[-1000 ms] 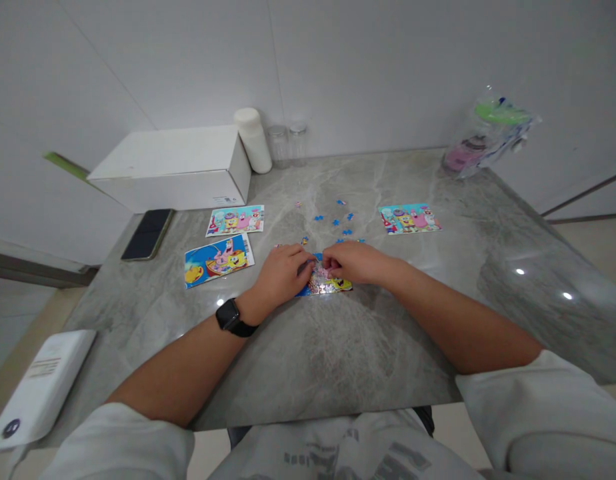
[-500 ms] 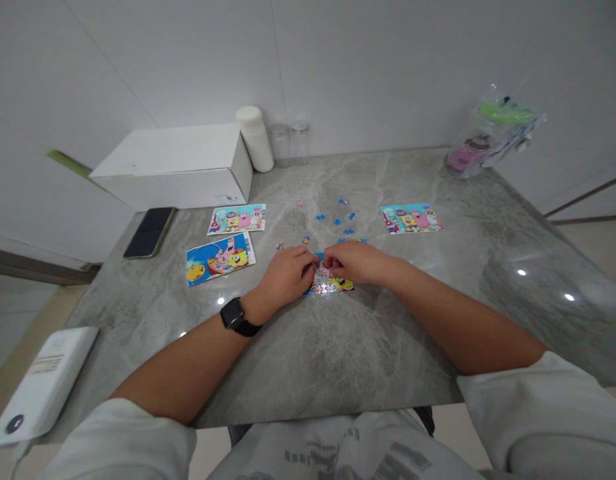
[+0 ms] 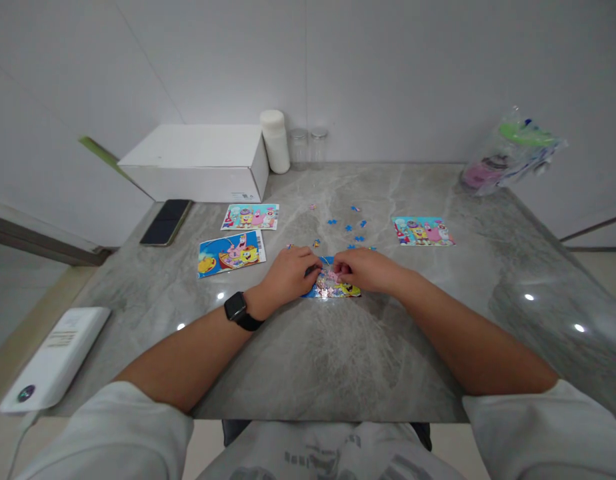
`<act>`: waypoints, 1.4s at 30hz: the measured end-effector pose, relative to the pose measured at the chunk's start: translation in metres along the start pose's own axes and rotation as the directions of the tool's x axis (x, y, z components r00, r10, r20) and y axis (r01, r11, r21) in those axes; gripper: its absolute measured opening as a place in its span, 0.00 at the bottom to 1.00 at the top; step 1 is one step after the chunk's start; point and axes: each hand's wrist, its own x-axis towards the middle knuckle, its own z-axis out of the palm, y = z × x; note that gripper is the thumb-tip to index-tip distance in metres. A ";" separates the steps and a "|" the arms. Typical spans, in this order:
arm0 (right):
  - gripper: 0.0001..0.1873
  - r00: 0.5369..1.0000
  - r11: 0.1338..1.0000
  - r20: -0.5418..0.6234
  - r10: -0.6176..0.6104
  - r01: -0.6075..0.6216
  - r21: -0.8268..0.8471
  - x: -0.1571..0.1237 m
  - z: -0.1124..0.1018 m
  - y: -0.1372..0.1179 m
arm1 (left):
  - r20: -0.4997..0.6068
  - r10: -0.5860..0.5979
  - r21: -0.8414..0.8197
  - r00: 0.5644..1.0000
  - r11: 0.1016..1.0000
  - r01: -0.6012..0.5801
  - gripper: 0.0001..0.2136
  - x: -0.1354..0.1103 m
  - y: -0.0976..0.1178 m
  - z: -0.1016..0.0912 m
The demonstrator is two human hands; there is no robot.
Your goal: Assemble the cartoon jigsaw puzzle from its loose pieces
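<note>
A small, partly built cartoon jigsaw puzzle (image 3: 333, 287) lies in the middle of the grey marble table (image 3: 338, 347). My left hand (image 3: 291, 273), a black watch on its wrist, rests with curled fingers on the puzzle's left part. My right hand (image 3: 365, 270) pinches down on its upper middle; whether a piece sits under the fingertips is hidden. Loose blue puzzle pieces (image 3: 351, 227) are scattered just beyond my hands.
Three cartoon picture cards lie on the table: two on the left (image 3: 231, 253) (image 3: 251, 217) and one on the right (image 3: 424, 231). A white box (image 3: 198, 163), white bottle (image 3: 275, 141), two jars (image 3: 308, 145), black phone (image 3: 167, 222), white device (image 3: 55, 357) and plastic bag (image 3: 511, 150) ring the table.
The camera has shifted, so everything sits a little further right and lower in view. Both hands stay on the puzzle with only slight finger movement.
</note>
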 end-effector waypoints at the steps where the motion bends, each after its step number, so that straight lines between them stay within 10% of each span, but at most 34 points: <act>1: 0.08 1.000 1.000 0.001 0.001 -0.001 0.003 0.000 0.000 0.000 | 0.003 0.003 0.002 1.000 1.000 -0.003 0.10 0.000 0.000 0.000; 42: 0.10 1.000 0.999 0.016 0.011 -0.010 -0.035 -0.002 -0.003 -0.004 | 0.048 -0.021 0.088 0.999 0.996 0.017 0.10 0.007 0.026 0.006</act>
